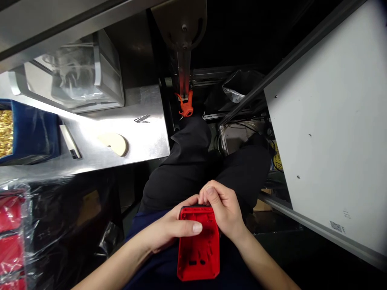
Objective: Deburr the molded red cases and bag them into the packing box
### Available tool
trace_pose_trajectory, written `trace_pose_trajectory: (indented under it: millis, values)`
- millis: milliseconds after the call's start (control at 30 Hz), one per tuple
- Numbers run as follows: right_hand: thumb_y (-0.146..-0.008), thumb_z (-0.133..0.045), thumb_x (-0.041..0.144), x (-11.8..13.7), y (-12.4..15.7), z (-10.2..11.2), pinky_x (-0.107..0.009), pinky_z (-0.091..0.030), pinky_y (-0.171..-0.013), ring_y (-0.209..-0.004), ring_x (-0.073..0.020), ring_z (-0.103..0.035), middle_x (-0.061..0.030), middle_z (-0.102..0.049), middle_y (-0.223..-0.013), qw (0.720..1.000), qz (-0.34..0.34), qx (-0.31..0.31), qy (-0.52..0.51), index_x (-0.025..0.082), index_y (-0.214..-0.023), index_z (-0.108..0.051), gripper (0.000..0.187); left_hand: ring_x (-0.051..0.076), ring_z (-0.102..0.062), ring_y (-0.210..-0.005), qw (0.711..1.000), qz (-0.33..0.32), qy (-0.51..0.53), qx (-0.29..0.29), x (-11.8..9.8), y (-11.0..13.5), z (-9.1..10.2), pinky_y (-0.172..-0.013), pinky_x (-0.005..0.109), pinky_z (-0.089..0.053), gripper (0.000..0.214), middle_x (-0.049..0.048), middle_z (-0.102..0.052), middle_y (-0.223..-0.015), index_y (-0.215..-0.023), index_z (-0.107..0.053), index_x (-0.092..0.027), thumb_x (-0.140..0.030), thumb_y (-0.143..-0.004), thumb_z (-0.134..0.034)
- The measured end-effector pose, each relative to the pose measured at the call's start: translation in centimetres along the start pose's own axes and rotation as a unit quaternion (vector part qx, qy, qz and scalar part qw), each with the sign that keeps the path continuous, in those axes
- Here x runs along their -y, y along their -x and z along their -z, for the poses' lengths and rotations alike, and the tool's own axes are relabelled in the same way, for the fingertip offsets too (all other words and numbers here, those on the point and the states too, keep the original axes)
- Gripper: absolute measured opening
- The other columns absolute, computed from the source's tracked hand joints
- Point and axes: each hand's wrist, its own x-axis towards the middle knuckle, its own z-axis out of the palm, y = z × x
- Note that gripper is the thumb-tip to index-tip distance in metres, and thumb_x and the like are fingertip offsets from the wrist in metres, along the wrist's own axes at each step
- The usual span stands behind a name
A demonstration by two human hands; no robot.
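Observation:
Both hands hold a red plastic housing [199,249] over my lap, its hollow inside facing up. My left hand [169,231] grips its left edge, thumb laid across the top. My right hand [222,205] is curled at the far end of the housing, fingertips pinched against its top edge. Whether a small part sits under those fingertips is hidden.
A steel worktable [142,133] lies at left with a round pale disc [116,143], a clear plastic bin [78,76], a blue bin of brass parts [18,133] and bagged red parts [12,237]. A press arm with an orange tip [185,105] hangs ahead. A white panel [332,133] stands right.

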Motion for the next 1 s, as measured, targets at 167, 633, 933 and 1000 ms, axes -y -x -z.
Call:
trace_pose_trajectory:
  millis: [167, 633, 933, 1000]
  values:
    - [-0.103, -0.052, 0.041, -0.2, 0.2, 0.1, -0.029, -0.049, -0.069, -0.069, -0.0148, -0.064, -0.0009, -0.068, -0.073, 1.000, 0.006, 0.012, 0.000, 0.020, -0.072, -0.063, 0.039, 0.028, -0.070, -0.102, 1.000, 0.001, -0.008, 0.002, 0.2, -0.1, 0.2, -0.092, 0.042, -0.055, 0.062, 0.0076, -0.069, -0.109, -0.129, -0.054, -0.020, -0.037, -0.078, -0.083]
    - [-0.103, -0.053, 0.037, -0.8, 1.1, 0.1, -0.031, -0.050, -0.066, -0.066, -0.0165, -0.063, -0.0019, -0.066, -0.067, 0.990, 0.064, -0.089, 0.091, 0.022, -0.068, -0.062, 0.039, 0.025, -0.069, -0.100, 1.000, 0.001, -0.023, -0.011, 0.3, -0.1, 0.4, -0.092, 0.038, -0.052, 0.058, 0.0053, -0.071, -0.107, -0.125, -0.054, -0.020, -0.038, -0.079, -0.083]
    - [-0.107, -0.043, 0.042, -0.2, 0.7, 0.7, -0.035, -0.055, -0.087, -0.095, -0.0205, -0.071, -0.0047, -0.077, -0.098, 0.995, 0.083, 0.032, 0.048, 0.025, -0.103, -0.073, 0.035, 0.026, -0.070, -0.104, 0.999, -0.018, -0.027, 0.007, 0.3, -0.3, 0.5, -0.093, 0.040, -0.053, 0.058, 0.0079, -0.072, -0.114, -0.131, -0.057, -0.020, -0.036, -0.081, -0.082]
    - [-0.107, -0.041, 0.048, -0.1, 0.4, 1.1, -0.035, -0.055, -0.090, -0.100, -0.0209, -0.072, -0.0043, -0.078, -0.108, 0.992, 0.074, 0.099, 0.024, 0.026, -0.112, -0.074, 0.040, 0.025, -0.070, -0.100, 0.999, -0.018, -0.038, 0.012, 0.1, -0.3, 0.4, -0.092, 0.039, -0.053, 0.055, 0.0076, -0.073, -0.112, -0.130, -0.059, -0.019, -0.034, -0.082, -0.081]
